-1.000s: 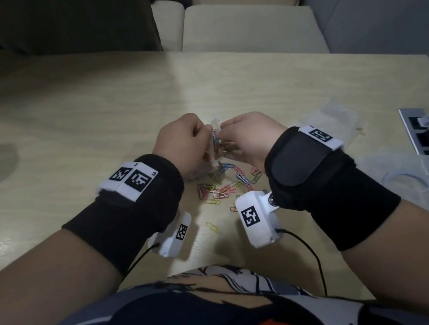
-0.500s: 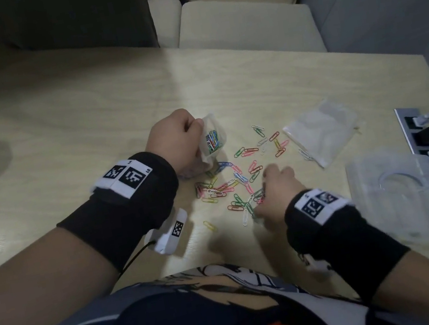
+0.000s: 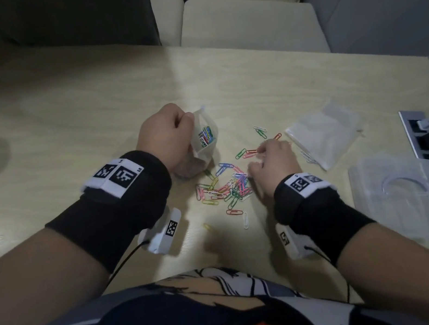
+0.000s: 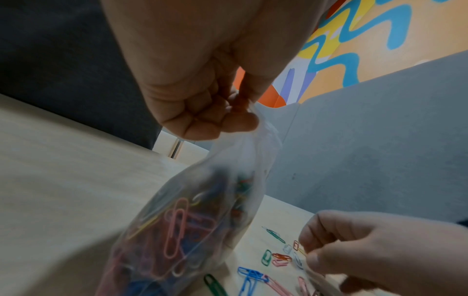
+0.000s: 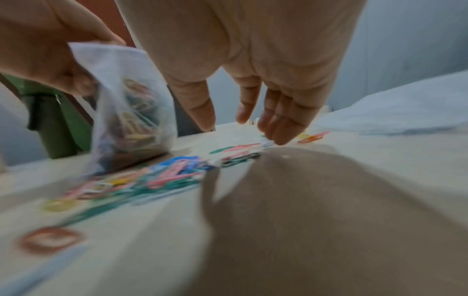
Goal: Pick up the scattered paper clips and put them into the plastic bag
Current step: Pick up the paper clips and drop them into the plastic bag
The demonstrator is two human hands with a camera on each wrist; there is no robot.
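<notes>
Coloured paper clips [image 3: 229, 185] lie scattered on the pale wooden table [image 3: 58, 127], with a few more farther right [image 3: 247, 153]. My left hand [image 3: 187, 127] grips the gathered top of a small clear plastic bag [image 3: 205, 142] that holds several clips and hangs just above the table. The left wrist view shows the same fist [image 4: 210, 112] bunched on the bag [image 4: 187, 220]. My right hand [image 3: 257, 159] hovers low over the right-hand clips. In the right wrist view its fingers [image 5: 281, 120] point down, relaxed and spread, with nothing between them, and the bag [image 5: 131, 112] hangs to their left.
An empty plastic bag [image 3: 323, 134] lies right of the clips. Nearer me on the right sit a clear plastic tray [image 3: 396, 193] and a power strip [image 3: 422, 143] with plugs and cables. Two pale seat cushions [image 3: 246, 25] stand beyond the table's far edge.
My right hand left the bag's mouth, dropped to the table, then moved from the near side of the pile to the far right clips. The left hand kept hold of the bag.
</notes>
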